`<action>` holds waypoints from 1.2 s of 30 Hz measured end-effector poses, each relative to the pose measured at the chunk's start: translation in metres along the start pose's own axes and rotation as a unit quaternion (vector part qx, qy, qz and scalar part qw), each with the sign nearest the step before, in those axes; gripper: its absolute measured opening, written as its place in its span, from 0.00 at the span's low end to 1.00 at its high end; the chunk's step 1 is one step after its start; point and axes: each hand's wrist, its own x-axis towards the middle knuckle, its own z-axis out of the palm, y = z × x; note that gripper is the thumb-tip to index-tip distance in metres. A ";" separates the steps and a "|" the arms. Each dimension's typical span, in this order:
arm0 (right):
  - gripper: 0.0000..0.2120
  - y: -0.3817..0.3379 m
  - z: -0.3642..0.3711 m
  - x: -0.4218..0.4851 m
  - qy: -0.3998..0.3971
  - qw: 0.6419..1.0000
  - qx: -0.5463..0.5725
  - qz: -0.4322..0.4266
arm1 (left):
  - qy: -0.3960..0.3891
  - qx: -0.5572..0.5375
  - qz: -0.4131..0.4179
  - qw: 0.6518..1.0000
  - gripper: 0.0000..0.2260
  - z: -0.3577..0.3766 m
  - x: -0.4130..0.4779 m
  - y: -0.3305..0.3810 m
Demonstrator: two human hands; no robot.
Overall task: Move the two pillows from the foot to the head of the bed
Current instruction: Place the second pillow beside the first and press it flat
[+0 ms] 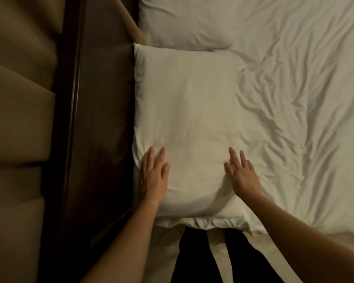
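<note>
Both pillows appear to be at the head of the bed point(315, 180) already, so the step in hand looks like settling the second one. The near pillow point(188, 111) lies with its long left edge against the dark wooden headboard point(102, 99). Its far end meets the far pillow point(184, 21), which lies in line with it along the same board.

Both hands lie flat on the near end of the near pillow, fingers straight and slightly spread, gripping nothing. The left hand point(153, 176) rests by the headboard-side edge and the right hand point(242, 174) by the edge toward the open mattress.

To finish well, press lightly and sweep the palms outward so the case smooths without dragging the pillow off line. The near hem looks bunched where it overhangs the mattress edge, so a small push toward the far pillow would probably seat it fully. Even pressure from both palms should keep it square to the headboard.
</note>
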 end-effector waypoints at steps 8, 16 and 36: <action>0.38 -0.062 -0.001 -0.035 -0.025 0.999 -0.010 -0.039 | -0.027 0.012 0.002 1.000 0.29 -0.007 -0.018 0.023; 0.41 -0.075 0.034 -0.040 -0.031 0.998 -0.009 -0.052 | -0.085 0.078 0.040 0.993 0.30 0.011 -0.033 0.018; 0.38 -0.033 -0.055 -0.070 -0.029 0.992 -0.087 -0.091 | -0.099 0.074 -0.067 0.990 0.30 -0.048 -0.080 0.057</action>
